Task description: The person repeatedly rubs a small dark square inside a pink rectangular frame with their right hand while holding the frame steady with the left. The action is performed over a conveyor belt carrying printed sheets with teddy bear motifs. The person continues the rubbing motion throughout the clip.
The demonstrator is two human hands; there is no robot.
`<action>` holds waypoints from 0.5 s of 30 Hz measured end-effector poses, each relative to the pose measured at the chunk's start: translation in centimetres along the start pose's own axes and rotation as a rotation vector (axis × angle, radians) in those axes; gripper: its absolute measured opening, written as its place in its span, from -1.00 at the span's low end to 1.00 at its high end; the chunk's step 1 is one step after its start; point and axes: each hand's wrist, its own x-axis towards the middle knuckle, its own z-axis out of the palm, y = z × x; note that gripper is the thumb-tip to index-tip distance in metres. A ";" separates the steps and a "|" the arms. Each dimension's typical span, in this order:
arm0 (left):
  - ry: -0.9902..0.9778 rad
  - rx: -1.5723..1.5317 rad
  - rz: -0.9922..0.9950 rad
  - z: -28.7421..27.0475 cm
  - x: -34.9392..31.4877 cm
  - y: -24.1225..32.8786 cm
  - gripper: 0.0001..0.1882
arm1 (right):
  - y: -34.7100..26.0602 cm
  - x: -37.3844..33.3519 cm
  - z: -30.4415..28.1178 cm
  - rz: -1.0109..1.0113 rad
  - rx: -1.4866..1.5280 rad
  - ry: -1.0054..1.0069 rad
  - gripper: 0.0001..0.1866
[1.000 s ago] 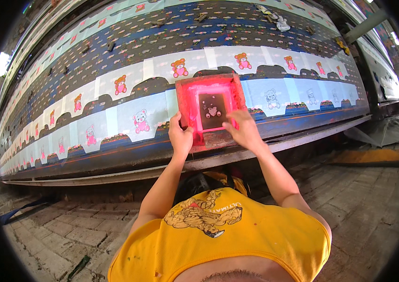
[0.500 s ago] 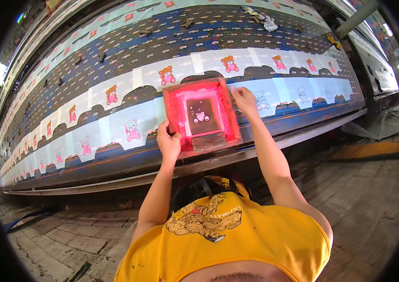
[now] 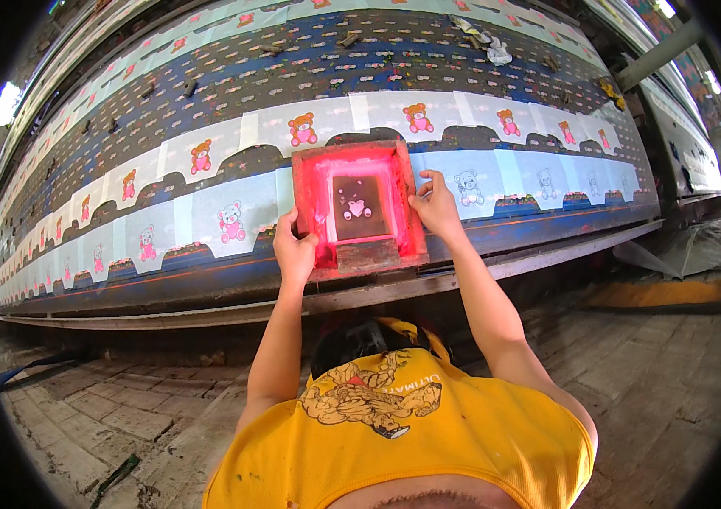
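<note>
A screen-printing frame (image 3: 299,182), smeared with bright pink ink, lies over the near row of pale cut pieces. Its dark mesh window (image 3: 360,212) shows a small open teddy bear pattern. Inside the near end rests a flat, ink-stained squeegee (image 3: 367,254). My left hand (image 3: 295,252) grips the frame's left side, thumb on top. At the right side, my right hand (image 3: 437,206) has its thumb and bent fingers on the frame's edge. Left of the frame, a piece bears a bear with pink parts (image 3: 231,222); to the right, one has only a bear outline (image 3: 469,187).
A farther row holds pieces with brown and pink bears (image 3: 302,130). Small dark blocks (image 3: 190,86) and a crumpled white rag (image 3: 498,53) lie on the long printing table (image 3: 428,72). A metal rail (image 3: 547,248) runs along its near edge. Clear plastic sheeting (image 3: 674,254) hangs at right.
My right hand has come down from near the frame's upper right corner to its right side. The frame has shifted slightly left, with my left hand still on it.
</note>
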 end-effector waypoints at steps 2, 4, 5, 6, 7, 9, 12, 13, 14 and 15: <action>0.014 0.015 0.008 0.0 0.0 0.4 -0.35 | -2.2 -2.7 -0.2 -0.085 0.028 -0.023 -0.55; 0.032 0.056 0.036 -0.2 -0.1 0.4 -0.35 | -5.2 -6.1 -0.3 -0.266 -0.038 -0.177 -0.57; 0.032 0.042 0.027 -0.2 -0.1 0.5 -0.35 | -6.5 -7.5 -0.4 -0.431 -0.080 -0.251 -0.55; 0.028 0.027 0.018 -0.1 -0.1 0.5 -0.35 | -7.6 -8.8 -0.5 -0.594 -0.123 -0.323 -0.53; 0.025 0.015 0.008 -0.1 -0.1 0.5 -0.35 | -8.1 -9.8 -0.4 -0.617 -0.218 -0.374 -0.55; 0.024 0.024 0.015 -0.1 0.0 0.2 -0.35 | -7.8 -10.0 0.4 -0.682 -0.375 -0.416 -0.58; 0.012 0.049 0.034 -0.3 0.2 0.1 -0.35 | -7.7 -9.9 1.4 -0.712 -0.462 -0.365 -0.69; 0.005 0.060 0.040 -0.3 0.1 0.2 -0.34 | -7.9 -9.5 1.6 -0.694 -0.491 -0.331 -0.72; 0.011 0.066 0.034 -0.3 -0.1 0.3 -0.34 | -8.0 -9.2 2.0 -0.676 -0.519 -0.297 -0.75; 0.016 0.070 0.034 -0.2 -0.1 0.5 -0.34 | -8.0 -8.8 2.5 -0.671 -0.472 -0.266 -0.77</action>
